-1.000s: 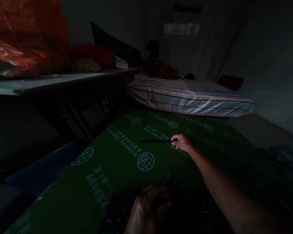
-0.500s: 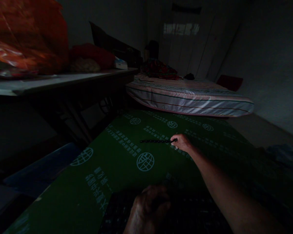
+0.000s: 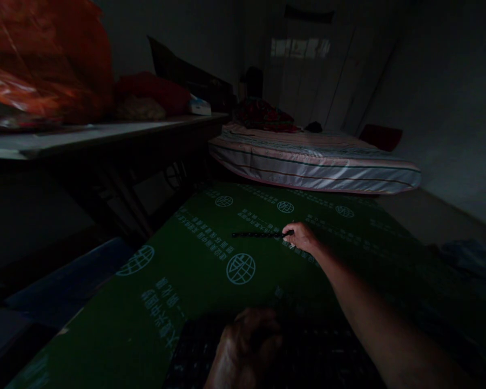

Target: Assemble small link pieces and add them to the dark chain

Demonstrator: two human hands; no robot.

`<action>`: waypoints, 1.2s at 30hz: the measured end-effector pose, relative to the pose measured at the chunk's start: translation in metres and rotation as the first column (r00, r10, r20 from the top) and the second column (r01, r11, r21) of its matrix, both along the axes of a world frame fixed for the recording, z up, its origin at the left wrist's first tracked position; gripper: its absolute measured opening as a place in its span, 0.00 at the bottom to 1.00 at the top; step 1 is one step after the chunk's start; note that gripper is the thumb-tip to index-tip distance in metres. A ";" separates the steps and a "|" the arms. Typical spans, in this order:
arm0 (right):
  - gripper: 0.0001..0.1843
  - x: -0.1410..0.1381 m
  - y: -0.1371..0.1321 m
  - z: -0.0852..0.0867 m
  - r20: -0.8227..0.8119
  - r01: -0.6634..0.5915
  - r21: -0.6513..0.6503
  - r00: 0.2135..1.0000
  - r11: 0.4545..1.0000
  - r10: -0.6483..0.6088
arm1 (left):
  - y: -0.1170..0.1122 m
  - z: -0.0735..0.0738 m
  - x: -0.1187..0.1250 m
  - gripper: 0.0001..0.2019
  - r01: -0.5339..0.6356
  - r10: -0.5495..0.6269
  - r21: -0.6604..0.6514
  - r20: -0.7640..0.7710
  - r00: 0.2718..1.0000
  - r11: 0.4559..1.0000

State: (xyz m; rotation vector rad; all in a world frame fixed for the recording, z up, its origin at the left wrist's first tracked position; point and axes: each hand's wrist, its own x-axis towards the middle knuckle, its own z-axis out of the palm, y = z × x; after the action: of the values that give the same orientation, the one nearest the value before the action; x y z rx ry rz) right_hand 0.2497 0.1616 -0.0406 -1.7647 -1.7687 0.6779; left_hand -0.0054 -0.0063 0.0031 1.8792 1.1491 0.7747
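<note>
Barely shifting since earlier frame: right hand (image 3: 302, 237) pinching thin black strip (image 3: 257, 234) above green sheet (image 3: 186, 281), frame centre; left hand (image 3: 247, 346) resting on dark mesh (image 3: 192, 354), bottom centre, grip unclear.

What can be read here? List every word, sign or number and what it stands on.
Green sheet: rows of pale characters, upside down, too dim and small to read.
Green sheet: round globe-grid logos, no legible text inside.
Box on the table: markings blurred.
Black rod in right hand: no marking seen.
No numbers legible.
</note>
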 end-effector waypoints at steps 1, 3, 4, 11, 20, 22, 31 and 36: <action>0.10 0.000 0.000 0.000 -0.001 0.000 0.001 1.000 1.000 0.000 | 0.000 0.000 0.000 0.05 0.000 0.000 -0.001 -0.001 1.000 1.000; 0.10 0.000 0.000 0.000 -0.003 0.001 0.003 1.000 1.000 -0.001 | 0.000 -0.001 0.000 0.05 -0.003 0.003 0.001 0.000 1.000 1.000; 0.10 0.000 -0.001 0.000 -0.005 0.003 0.003 1.000 1.000 -0.003 | 0.000 -0.001 0.000 0.05 -0.002 0.002 0.003 -0.002 1.000 1.000; 0.10 0.001 0.000 -0.001 -0.022 0.004 0.000 1.000 1.000 -0.004 | 0.000 0.001 0.001 0.04 0.006 -0.006 0.000 -0.023 1.000 1.000; 0.10 0.001 0.001 -0.004 -0.109 0.040 -0.023 0.993 0.999 -0.042 | 0.001 0.004 0.001 0.05 0.014 -0.012 0.041 -0.034 0.999 0.999; 0.10 0.000 -0.003 -0.001 -0.149 0.059 -0.030 0.987 0.998 -0.062 | 0.001 0.002 0.001 0.04 0.016 -0.015 0.036 -0.026 1.000 0.999; 0.23 -0.002 -0.056 0.031 -0.270 0.258 -0.038 0.928 0.965 -0.259 | 0.003 -0.010 0.002 0.06 -0.035 0.045 -0.068 0.152 0.987 0.997; 0.29 -0.001 -0.113 0.046 -0.275 0.288 -0.062 0.915 0.955 -0.294 | 0.003 -0.012 0.006 0.05 -0.088 0.126 -0.119 0.363 0.923 0.989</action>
State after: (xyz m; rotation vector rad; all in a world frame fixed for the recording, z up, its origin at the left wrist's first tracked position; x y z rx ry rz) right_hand 0.2486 0.0489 0.0057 -1.7945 -1.2807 0.7765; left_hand 0.0011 -0.0029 -0.0088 1.5134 1.0334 1.0607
